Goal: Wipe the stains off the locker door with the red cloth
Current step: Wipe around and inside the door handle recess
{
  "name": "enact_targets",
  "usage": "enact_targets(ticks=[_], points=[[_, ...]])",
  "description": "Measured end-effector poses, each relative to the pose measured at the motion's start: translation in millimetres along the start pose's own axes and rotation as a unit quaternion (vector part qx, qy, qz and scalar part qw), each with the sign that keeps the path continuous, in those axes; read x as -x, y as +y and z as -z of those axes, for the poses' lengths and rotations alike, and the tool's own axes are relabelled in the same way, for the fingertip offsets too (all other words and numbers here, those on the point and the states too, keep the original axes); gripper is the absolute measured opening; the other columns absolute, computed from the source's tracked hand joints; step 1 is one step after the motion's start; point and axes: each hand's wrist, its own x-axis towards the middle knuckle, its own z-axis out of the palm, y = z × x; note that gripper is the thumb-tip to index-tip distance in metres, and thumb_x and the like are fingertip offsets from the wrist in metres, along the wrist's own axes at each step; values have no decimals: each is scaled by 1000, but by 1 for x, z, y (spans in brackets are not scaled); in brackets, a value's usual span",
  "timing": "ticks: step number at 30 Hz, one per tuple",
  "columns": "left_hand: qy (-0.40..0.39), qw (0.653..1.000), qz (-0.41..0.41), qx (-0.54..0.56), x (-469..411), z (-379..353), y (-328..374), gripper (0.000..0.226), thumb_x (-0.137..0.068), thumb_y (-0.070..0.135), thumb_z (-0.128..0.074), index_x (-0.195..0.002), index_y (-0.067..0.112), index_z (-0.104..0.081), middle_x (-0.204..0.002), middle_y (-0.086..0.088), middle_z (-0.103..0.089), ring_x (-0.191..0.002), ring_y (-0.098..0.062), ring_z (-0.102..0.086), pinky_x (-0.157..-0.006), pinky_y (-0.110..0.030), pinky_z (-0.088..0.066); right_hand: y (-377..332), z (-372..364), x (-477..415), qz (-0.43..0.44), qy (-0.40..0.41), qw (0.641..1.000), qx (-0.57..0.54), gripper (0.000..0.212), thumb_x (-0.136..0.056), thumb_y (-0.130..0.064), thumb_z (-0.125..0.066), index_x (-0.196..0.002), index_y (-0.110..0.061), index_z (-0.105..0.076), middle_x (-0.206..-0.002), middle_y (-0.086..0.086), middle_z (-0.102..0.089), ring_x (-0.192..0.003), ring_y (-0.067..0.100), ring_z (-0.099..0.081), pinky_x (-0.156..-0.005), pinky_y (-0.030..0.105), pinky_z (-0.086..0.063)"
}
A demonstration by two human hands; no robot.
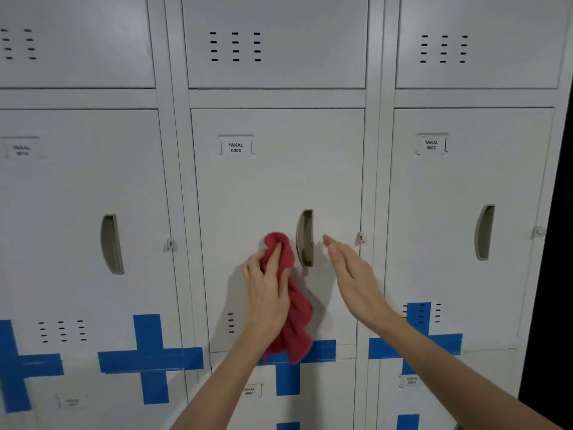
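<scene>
The grey locker door (276, 187) labelled YAKAL 0006 fills the middle of the view. My left hand (268, 293) presses a red cloth (294, 315) against the door, just left of the recessed handle (305, 238). The cloth's top is bunched under my fingers and its tail hangs down past the door's lower edge. My right hand (353, 274) is flat and empty, fingers straight, hovering right of the handle near the door's right edge. I cannot make out any stain on the door.
Matching locker doors stand to the left (83, 212) and right (465, 212), with another row above. Blue tape crosses (150, 358) mark the lower seams. A small lock hasp (360, 237) juts out right of the handle. A dark gap (555, 274) borders the far right.
</scene>
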Motion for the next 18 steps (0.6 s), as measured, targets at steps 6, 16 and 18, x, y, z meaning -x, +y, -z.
enact_targets(ticks=[6, 16, 18], points=[[-118, 969, 49, 211, -13, 14, 56, 51, -91, 66, -30, -131, 40, -48, -131, 18, -49, -126, -1, -43, -108, -26, -37, -19, -38, 7, -114, -91, 914, -378, 43, -93, -51, -44, -135, -42, -45, -136, -20, -52, -121, -4, -49, -104, 26, -36], [-19, 976, -109, -188, -50, 29, 0, 78, -90, 66, -22, -152, 25, 0, -161, -6, 4, -147, -23, 11, -117, -49, 10, -25, 4, -38, 76, 270, 959, -36, 39, -96, -19, -45, -132, -35, -44, -120, -3, -47, -108, 16, -50, -94, 26, -41], [-42, 956, -114, -267, -59, 24, -17, 97, -82, 78, -22, -152, 18, 8, -159, -11, 11, -146, -31, 13, -115, -58, 7, -19, 6, -55, 133, 241, 945, 178, 53, -93, -9, -45, -141, -30, -37, -140, 1, -39, -108, 25, -44, -90, 31, -41]])
